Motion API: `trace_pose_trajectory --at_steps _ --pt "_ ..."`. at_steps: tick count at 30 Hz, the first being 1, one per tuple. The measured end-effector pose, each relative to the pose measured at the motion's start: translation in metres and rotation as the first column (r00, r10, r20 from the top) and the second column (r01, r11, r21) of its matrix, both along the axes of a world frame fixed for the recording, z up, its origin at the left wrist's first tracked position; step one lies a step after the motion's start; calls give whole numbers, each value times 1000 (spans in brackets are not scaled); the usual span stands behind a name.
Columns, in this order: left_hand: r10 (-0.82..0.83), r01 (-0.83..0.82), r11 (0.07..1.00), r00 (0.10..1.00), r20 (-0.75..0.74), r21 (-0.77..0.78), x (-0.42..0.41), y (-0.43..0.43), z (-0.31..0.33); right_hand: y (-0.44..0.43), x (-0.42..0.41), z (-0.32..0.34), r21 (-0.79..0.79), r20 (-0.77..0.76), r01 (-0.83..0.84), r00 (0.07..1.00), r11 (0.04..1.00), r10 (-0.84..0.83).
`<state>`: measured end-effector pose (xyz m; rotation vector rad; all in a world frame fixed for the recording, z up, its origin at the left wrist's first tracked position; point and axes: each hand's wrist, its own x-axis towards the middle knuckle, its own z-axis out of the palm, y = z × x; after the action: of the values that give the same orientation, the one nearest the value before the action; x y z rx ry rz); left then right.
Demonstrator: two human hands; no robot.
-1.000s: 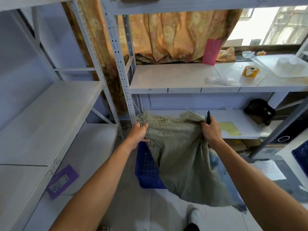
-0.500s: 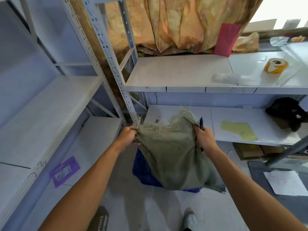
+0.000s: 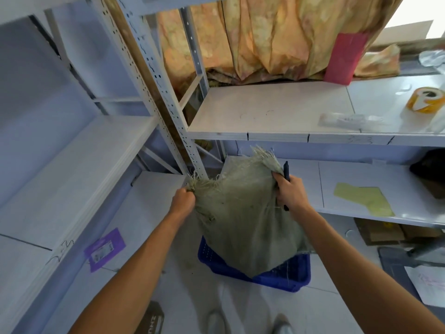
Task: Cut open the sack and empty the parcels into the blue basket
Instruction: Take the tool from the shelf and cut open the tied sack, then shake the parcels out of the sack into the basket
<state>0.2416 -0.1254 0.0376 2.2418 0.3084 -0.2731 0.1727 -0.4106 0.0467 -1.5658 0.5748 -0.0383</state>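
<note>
over the blue basket (image 3: 279, 279) on the floor hangs the green sack (image 3: 243, 218), its lower end draped inside the rim. left hand (image 3: 183, 201) is clenched on 1 frayed corner, right hand (image 3: 290, 194) grips the other plus a black cutter (image 3: 286, 169). no parcels visible; best to lift both corners high and shake so nothing snags

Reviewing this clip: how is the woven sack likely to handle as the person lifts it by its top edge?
Probably floppy: the sack sags and creases between the left hand and right hand. Likely light now, since it hangs flat, without bulges, over the blue basket. Its frayed upper edge may shed loose fibres and snag on fingers.
</note>
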Motion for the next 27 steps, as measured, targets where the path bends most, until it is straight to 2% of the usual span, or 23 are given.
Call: trace_pose_trajectory --at_steps 3,7,10,12,15,17,18,20,21,22,24,25,27 --pt "-64 62 995 998 -26 -81 6 6 5 3 10 5 132 19 -4 1000 991 2" --pt "-112 110 986 994 -6 -127 11 9 14 10 21 10 138 41 -11 999 990 5" --pt "-63 46 959 997 -51 -281 21 15 23 13 28 16 170 87 6 996 985 -21" --pt "-61 2 907 990 -125 -422 29 28 25 12 32 21 176 102 15 994 984 -33" --pt "-97 -130 808 933 -348 -574 39 54 18 6 36 26 173 123 35 991 984 -57" --pt "-29 -265 814 870 -492 -517 44 67 2 5 39 29 155 139 52 987 986 -74" --pt "18 -266 872 856 -516 -412 46 70 -5 5 40 30 138 143 58 987 989 -78" --pt "107 -167 981 888 -448 -96 50 67 -16 5 42 31 108 139 72 986 992 -87" --pt "121 -99 991 938 -324 85 50 60 -18 6 42 31 97 136 79 987 992 -92" --pt "70 -37 979 984 -164 199 48 49 -13 8 42 30 88 131 85 987 993 -96" --pt "-83 58 984 986 145 169 46 20 1 10 43 27 72 115 98 988 993 -105" --pt "-186 160 979 956 225 125 43 4 9 12 43 26 64 103 103 989 993 -109" --pt "-439 428 898 860 261 101 40 -28 21 16 44 23 45 84 110 990 993 -113"
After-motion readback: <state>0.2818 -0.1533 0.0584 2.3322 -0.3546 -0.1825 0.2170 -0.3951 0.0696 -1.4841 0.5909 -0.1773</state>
